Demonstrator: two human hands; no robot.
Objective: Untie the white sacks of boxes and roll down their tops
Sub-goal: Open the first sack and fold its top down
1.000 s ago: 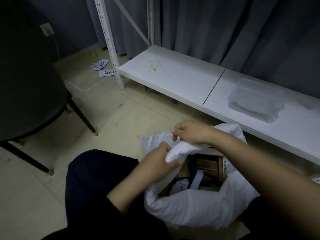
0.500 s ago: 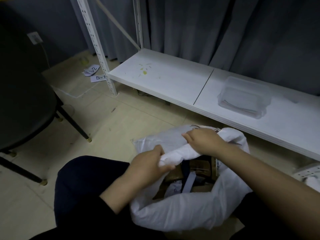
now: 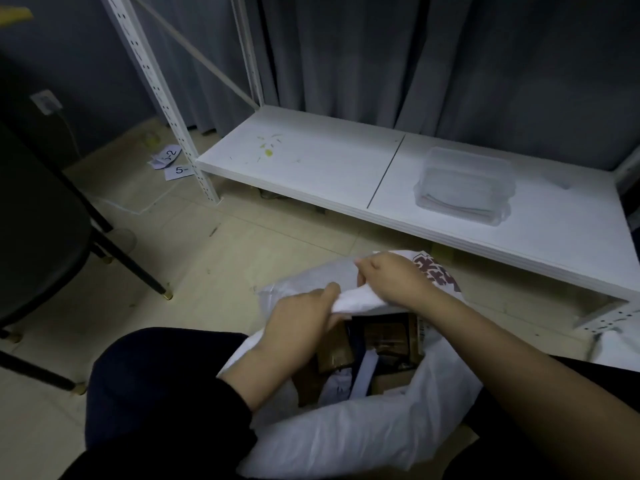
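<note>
On the tiled floor, just in front of the low white shelf, the white sack sits between the person's knees with its mouth already untied and gaping. Its near rim is a fat roll of fabric, turned down, and the boxes show inside, brown and dark, packed close together. Over the last second the far side of the rim has been drawn out longer between the two hands and pulled lower over the sack's back wall. The hands themselves have spread a little further apart along that fold. The printed side of the sack now shows by the right wrist, where a second ago plain fabric showed.

I judge the untying of this sack finished and the rolling about halfway round: near side done, far side under way.

The right hand pinches the far fold, fingers curled over it, thumb hidden beneath. The left hand grips the same fold nearer the person, fingers wrapped round a bunched twist of cloth.

A clear plastic tub stands on the shelf towards its right end, well apart from the sack. A black chair stands at the left, with paper labels on the floor near the shelf's left post.
</note>
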